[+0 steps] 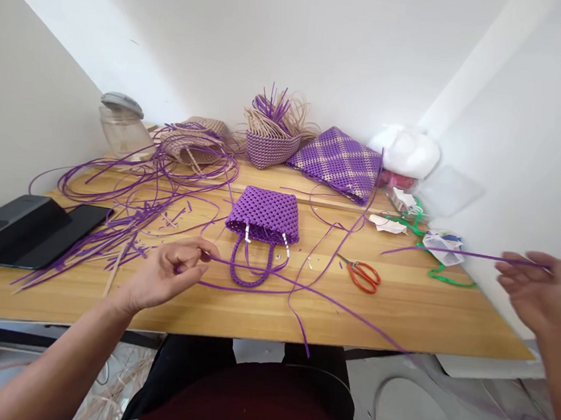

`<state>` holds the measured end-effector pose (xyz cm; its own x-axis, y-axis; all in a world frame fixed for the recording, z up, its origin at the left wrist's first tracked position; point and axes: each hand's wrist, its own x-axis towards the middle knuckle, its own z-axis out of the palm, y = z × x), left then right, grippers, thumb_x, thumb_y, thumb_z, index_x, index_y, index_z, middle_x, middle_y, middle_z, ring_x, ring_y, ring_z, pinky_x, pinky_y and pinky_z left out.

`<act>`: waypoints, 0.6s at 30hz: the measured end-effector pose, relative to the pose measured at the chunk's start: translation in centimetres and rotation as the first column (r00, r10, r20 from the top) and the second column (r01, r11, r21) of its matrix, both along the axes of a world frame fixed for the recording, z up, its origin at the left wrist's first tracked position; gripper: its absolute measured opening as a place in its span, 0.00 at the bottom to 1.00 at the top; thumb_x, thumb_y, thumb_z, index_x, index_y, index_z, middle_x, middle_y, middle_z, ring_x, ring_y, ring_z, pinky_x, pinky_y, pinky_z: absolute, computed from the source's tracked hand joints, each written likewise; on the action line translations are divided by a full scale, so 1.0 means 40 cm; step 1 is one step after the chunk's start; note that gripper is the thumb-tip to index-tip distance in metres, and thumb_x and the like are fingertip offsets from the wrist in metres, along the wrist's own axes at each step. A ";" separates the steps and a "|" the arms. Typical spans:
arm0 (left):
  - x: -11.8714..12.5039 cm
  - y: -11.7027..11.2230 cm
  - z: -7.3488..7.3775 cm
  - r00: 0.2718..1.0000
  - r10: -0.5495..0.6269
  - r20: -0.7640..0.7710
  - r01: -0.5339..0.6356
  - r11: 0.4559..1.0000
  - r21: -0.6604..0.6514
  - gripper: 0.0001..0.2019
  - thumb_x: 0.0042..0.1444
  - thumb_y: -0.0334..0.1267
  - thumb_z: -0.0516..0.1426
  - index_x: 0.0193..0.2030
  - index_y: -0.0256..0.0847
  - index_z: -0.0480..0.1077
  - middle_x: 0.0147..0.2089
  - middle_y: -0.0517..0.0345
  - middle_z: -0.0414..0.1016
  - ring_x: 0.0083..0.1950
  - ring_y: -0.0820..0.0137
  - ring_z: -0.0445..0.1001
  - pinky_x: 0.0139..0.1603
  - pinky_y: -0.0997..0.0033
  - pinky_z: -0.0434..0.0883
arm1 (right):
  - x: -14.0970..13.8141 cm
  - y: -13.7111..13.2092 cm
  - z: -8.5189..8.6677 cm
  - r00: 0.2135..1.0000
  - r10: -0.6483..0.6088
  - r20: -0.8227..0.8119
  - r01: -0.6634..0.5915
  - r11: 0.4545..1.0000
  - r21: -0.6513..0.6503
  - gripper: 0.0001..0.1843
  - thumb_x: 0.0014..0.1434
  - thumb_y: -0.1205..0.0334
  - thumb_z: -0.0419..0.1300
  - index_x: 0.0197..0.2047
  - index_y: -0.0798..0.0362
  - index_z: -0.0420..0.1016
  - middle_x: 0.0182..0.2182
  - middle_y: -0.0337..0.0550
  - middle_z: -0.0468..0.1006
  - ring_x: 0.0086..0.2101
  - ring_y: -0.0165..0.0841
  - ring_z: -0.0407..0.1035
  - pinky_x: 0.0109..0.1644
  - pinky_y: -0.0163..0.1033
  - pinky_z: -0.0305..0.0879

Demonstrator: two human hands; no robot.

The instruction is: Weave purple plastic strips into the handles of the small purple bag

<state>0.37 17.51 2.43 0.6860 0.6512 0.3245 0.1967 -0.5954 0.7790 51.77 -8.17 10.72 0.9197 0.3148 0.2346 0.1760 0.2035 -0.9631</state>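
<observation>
A small purple woven bag (265, 210) lies mid-table with its mouth and looped handle (232, 273) toward me; white bands wrap the strap ends at its mouth. To the left of the handle, my left hand (174, 269) is closed, pinching a long purple strip (345, 305) that runs rightward past the table's front edge. My right hand (543, 284) is raised at the far right, slightly blurred, with a purple strip (471, 255) between its thumb and fingers. That strip's free tip points left above the table. Whether both hands hold the same strip I cannot tell.
Red-handled scissors (364, 276) lie right of the bag. Coiled purple strips (149, 169) and offcuts cover the left side, near a black device (13, 225). Behind stand a lidded jar (124, 128), a half-woven basket (271, 149), a checked purple bag (338, 162) and a white bundle (407, 150).
</observation>
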 end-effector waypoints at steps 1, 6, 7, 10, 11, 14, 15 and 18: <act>0.017 -0.012 0.007 0.999 -0.054 -0.003 0.054 0.998 -0.023 0.21 0.58 0.34 0.56 0.19 0.42 0.50 0.32 0.53 0.74 0.48 0.62 0.75 0.41 0.70 0.66 | -0.036 0.039 0.005 0.997 -0.013 -0.074 0.011 0.999 -0.030 0.30 0.73 0.58 0.43 0.23 0.51 0.75 0.22 0.51 0.76 0.21 0.34 0.72 0.25 0.43 0.63; 0.107 -0.040 0.011 0.994 -0.053 0.095 0.069 0.982 -0.176 0.23 0.59 0.37 0.60 0.21 0.41 0.50 0.30 0.56 0.72 0.34 0.71 0.72 0.35 0.72 0.65 | -0.289 0.187 0.044 0.943 0.284 0.172 -0.296 0.954 0.047 0.21 0.66 0.48 0.57 0.30 0.54 0.77 0.30 0.56 0.80 0.26 0.38 0.76 0.24 0.41 0.66; 0.123 -0.040 0.009 0.990 -0.019 0.137 0.051 0.971 -0.234 0.22 0.58 0.38 0.61 0.22 0.41 0.51 0.27 0.59 0.70 0.30 0.73 0.69 0.33 0.73 0.64 | -0.331 0.203 0.049 0.920 0.323 0.220 -0.344 0.937 0.062 0.21 0.65 0.46 0.58 0.31 0.55 0.77 0.30 0.56 0.80 0.27 0.39 0.77 0.25 0.41 0.67; 0.169 -0.035 0.009 0.979 0.004 0.206 0.073 0.928 -0.365 0.12 0.54 0.40 0.64 0.36 0.42 0.65 0.26 0.65 0.68 0.26 0.75 0.65 0.29 0.76 0.61 | -0.413 0.229 0.059 0.879 0.391 0.274 -0.428 0.900 0.089 0.21 0.64 0.45 0.59 0.33 0.55 0.76 0.32 0.55 0.81 0.29 0.41 0.78 0.29 0.44 0.72; 0.183 -0.032 0.012 0.979 -0.029 0.202 0.105 0.921 -0.375 0.14 0.54 0.40 0.65 0.44 0.42 0.67 0.27 0.66 0.69 0.26 0.75 0.65 0.29 0.76 0.61 | -0.425 0.233 0.061 0.872 0.407 0.272 -0.444 0.892 0.089 0.21 0.64 0.45 0.59 0.33 0.55 0.76 0.32 0.54 0.81 0.29 0.42 0.79 0.29 0.45 0.73; 0.216 -0.022 0.021 0.978 -0.150 0.145 0.189 0.929 -0.318 0.12 0.57 0.42 0.62 0.46 0.40 0.74 0.29 0.60 0.72 0.30 0.73 0.67 0.32 0.74 0.63 | -0.425 0.242 0.067 0.862 0.445 0.241 -0.475 0.876 0.079 0.20 0.67 0.48 0.56 0.33 0.55 0.77 0.32 0.53 0.81 0.29 0.40 0.79 0.30 0.44 0.74; 0.223 -0.019 0.022 0.978 -0.170 0.122 0.198 0.940 -0.278 0.09 0.59 0.42 0.61 0.40 0.38 0.76 0.29 0.58 0.73 0.31 0.72 0.68 0.34 0.73 0.63 | -0.416 0.244 0.071 0.869 0.445 0.216 -0.471 0.878 0.087 0.20 0.68 0.50 0.54 0.33 0.55 0.77 0.31 0.52 0.81 0.29 0.39 0.78 0.30 0.43 0.74; 0.235 -0.015 0.022 0.971 -0.220 0.092 0.234 0.953 -0.190 0.12 0.61 0.42 0.58 0.30 0.37 0.75 0.31 0.55 0.73 0.34 0.71 0.68 0.38 0.71 0.64 | -0.379 0.251 0.084 0.925 0.364 0.109 -0.378 0.911 0.164 0.24 0.72 0.53 0.48 0.32 0.54 0.78 0.28 0.49 0.80 0.28 0.35 0.78 0.30 0.40 0.74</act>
<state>9.77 16.90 3.32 0.8038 0.5366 0.2568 0.0156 -0.4505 0.8926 36.62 1.86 14.07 0.7227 0.5762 0.3816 0.1242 0.4349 -0.8919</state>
